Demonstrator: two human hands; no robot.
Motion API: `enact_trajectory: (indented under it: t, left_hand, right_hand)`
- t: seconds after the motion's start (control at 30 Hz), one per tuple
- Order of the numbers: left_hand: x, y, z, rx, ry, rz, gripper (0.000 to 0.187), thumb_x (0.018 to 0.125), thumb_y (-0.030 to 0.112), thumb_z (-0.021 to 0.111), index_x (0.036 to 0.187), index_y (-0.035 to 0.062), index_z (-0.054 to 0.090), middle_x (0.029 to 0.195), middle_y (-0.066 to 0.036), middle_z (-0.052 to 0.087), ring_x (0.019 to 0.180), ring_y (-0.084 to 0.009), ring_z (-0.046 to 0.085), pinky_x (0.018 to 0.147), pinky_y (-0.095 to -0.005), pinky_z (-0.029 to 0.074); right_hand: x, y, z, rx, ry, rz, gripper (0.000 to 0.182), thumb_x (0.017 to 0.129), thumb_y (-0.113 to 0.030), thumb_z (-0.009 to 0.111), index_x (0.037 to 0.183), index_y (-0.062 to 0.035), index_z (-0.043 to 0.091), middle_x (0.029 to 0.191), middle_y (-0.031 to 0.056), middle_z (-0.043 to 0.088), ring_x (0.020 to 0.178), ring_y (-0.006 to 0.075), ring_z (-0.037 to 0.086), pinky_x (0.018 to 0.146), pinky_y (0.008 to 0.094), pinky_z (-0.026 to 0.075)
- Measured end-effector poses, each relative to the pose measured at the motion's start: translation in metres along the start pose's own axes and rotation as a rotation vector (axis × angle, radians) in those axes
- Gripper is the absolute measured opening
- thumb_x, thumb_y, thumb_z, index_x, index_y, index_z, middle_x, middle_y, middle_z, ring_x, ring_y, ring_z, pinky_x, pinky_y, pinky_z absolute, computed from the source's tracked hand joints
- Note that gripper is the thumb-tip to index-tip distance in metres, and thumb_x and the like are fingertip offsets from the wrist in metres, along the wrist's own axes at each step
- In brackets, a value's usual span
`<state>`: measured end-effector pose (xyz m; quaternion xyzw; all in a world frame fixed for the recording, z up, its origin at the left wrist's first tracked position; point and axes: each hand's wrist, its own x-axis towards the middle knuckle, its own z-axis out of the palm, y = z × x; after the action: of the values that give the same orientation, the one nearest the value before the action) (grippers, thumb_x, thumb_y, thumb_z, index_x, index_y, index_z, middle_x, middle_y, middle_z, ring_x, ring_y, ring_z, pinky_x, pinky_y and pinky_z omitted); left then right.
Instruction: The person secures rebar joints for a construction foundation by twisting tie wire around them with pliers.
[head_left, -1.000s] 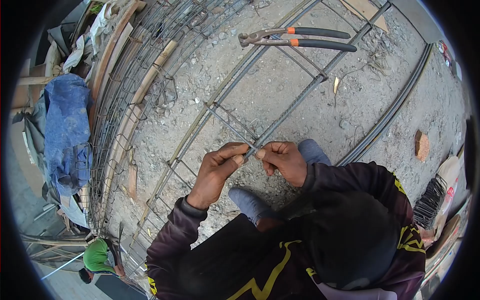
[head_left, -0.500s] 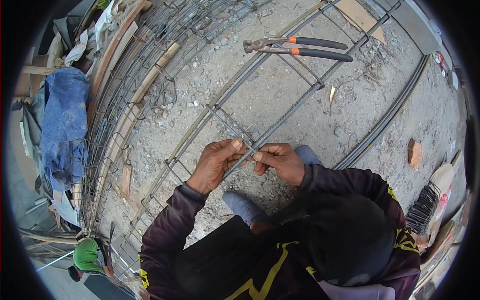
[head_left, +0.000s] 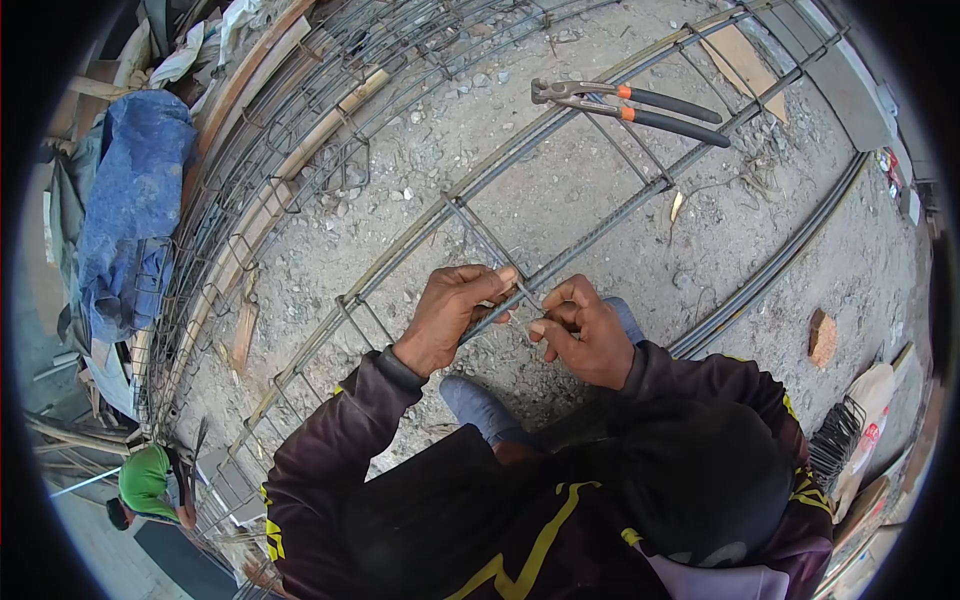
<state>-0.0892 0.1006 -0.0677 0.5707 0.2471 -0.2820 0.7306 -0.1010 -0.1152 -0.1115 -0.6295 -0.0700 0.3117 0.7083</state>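
Observation:
A long rebar cage (head_left: 590,238), made of straight bars with square stirrups, runs diagonally before me. My left hand (head_left: 455,312) is closed at a crossing of a stirrup (head_left: 478,231) and the near bar, its thumb and forefinger pinching thin tie wire there. Just right of that bar, my right hand (head_left: 585,335) has its thumb and bent fingers together around what looks like the wire's other end; the strand is hard to make out. Farther up the cage, steel pincers (head_left: 630,108) with black and orange handles lie across the bars.
More rebar cages (head_left: 330,110) and a wooden pole (head_left: 345,105) lie at the left beside a blue tarp (head_left: 135,210). Curved bars (head_left: 775,270), a brick piece (head_left: 822,338) and a pile of stirrups (head_left: 836,440) are at the right. Another person in green (head_left: 145,482) bends over at the lower left.
My right hand has drawn away from the crossing, to the right and slightly down. My left hand stays at the crossing. The view has shifted a little, and the pincers still lie on the cage.

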Motion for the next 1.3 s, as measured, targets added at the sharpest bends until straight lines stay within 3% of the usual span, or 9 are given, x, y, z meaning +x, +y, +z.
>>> enact_trajectory:
  t: [0.1, 0.2, 0.43, 0.5, 0.8, 0.9, 1.0, 1.2, 1.3]
  left_hand:
    - [-0.004, -0.003, 0.003, -0.021, 0.025, 0.054, 0.036, 0.097, 0.030, 0.064, 0.102, -0.0060, 0.069, 0.089, -0.012, 0.069, 0.081, -0.0178, 0.066, 0.072, -0.0326, 0.054]
    - [-0.007, -0.006, 0.002, -0.032, 0.012, 0.083, 0.039, 0.098, 0.031, 0.062, 0.104, -0.0067, 0.068, 0.092, -0.014, 0.069, 0.083, -0.0191, 0.065, 0.073, -0.0339, 0.053]
    - [-0.012, -0.001, 0.000, -0.083, -0.060, 0.060, 0.045, 0.098, 0.038, 0.061, 0.108, -0.0056, 0.068, 0.099, -0.013, 0.069, 0.092, -0.0182, 0.064, 0.076, -0.0346, 0.053]
    - [-0.012, -0.002, 0.000, -0.070, -0.051, 0.049, 0.045, 0.098, 0.040, 0.062, 0.106, -0.0044, 0.068, 0.099, -0.013, 0.069, 0.091, -0.0177, 0.065, 0.074, -0.0338, 0.053]
    - [0.001, 0.004, 0.007, 0.115, -0.001, -0.063, 0.051, 0.094, 0.050, 0.065, 0.096, -0.0011, 0.069, 0.086, -0.008, 0.067, 0.077, -0.0143, 0.063, 0.067, -0.0302, 0.053]
    - [0.004, 0.013, 0.007, 0.160, -0.044, -0.145, 0.052, 0.094, 0.050, 0.065, 0.093, -0.0011, 0.068, 0.085, -0.008, 0.067, 0.074, -0.0136, 0.063, 0.064, -0.0286, 0.052]
    - [0.005, 0.017, 0.005, 0.239, -0.093, -0.153, 0.051, 0.094, 0.049, 0.065, 0.090, -0.0009, 0.067, 0.083, -0.007, 0.066, 0.070, -0.0123, 0.062, 0.060, -0.0261, 0.051]
    - [0.002, 0.012, 0.011, 0.354, -0.036, -0.061, 0.045, 0.096, 0.044, 0.065, 0.083, 0.0014, 0.065, 0.071, -0.004, 0.064, 0.057, -0.0076, 0.057, 0.048, -0.0219, 0.042]
    - [-0.002, 0.010, 0.017, 0.333, 0.023, -0.036, 0.041, 0.097, 0.040, 0.066, 0.080, 0.0022, 0.065, 0.069, -0.005, 0.065, 0.053, -0.0058, 0.054, 0.046, -0.0212, 0.039]
  right_hand:
    - [-0.001, -0.023, -0.004, -0.321, -0.057, -0.059, 0.041, 0.094, -0.012, 0.065, 0.126, -0.0064, 0.039, 0.064, 0.0114, 0.062, 0.057, 0.0185, 0.064, 0.053, 0.0319, 0.048]
    - [0.006, -0.041, 0.002, -0.382, -0.051, 0.013, 0.041, 0.094, -0.012, 0.065, 0.129, -0.0097, 0.043, 0.059, 0.0108, 0.059, 0.053, 0.0210, 0.064, 0.051, 0.0333, 0.045]
    - [0.021, -0.043, 0.013, -0.293, -0.041, 0.039, 0.027, 0.094, -0.009, 0.062, 0.121, -0.0091, 0.060, 0.060, 0.0075, 0.061, 0.050, 0.0103, 0.059, 0.049, 0.0288, 0.043]
    - [0.021, -0.037, 0.015, -0.265, -0.040, -0.023, 0.021, 0.094, -0.007, 0.061, 0.115, -0.0076, 0.062, 0.060, 0.0061, 0.061, 0.050, 0.0072, 0.058, 0.048, 0.0281, 0.042]
    - [0.023, -0.036, 0.008, -0.128, -0.060, 0.055, 0.015, 0.094, -0.003, 0.060, 0.107, -0.0056, 0.063, 0.060, 0.0013, 0.058, 0.050, 0.0029, 0.051, 0.048, 0.0257, 0.039]
    - [0.024, -0.018, 0.005, -0.190, -0.022, -0.048, 0.011, 0.092, -0.003, 0.062, 0.103, -0.0046, 0.065, 0.059, 0.0001, 0.057, 0.050, 0.0026, 0.046, 0.048, 0.0248, 0.037]
    - [0.024, -0.018, -0.002, -0.252, -0.121, -0.050, 0.016, 0.096, -0.001, 0.057, 0.111, -0.0038, 0.061, 0.073, 0.0021, 0.064, 0.057, 0.0039, 0.056, 0.050, 0.0225, 0.043]
    - [0.014, -0.020, -0.003, -0.150, -0.083, -0.188, 0.024, 0.088, -0.001, 0.068, 0.112, -0.0041, 0.066, 0.078, 0.0034, 0.068, 0.060, 0.0024, 0.055, 0.056, 0.0221, 0.045]
    - [0.004, -0.023, -0.007, -0.081, -0.066, -0.142, 0.028, 0.090, -0.004, 0.068, 0.117, -0.0013, 0.063, 0.082, 0.0060, 0.070, 0.067, 0.0063, 0.063, 0.062, 0.0228, 0.050]
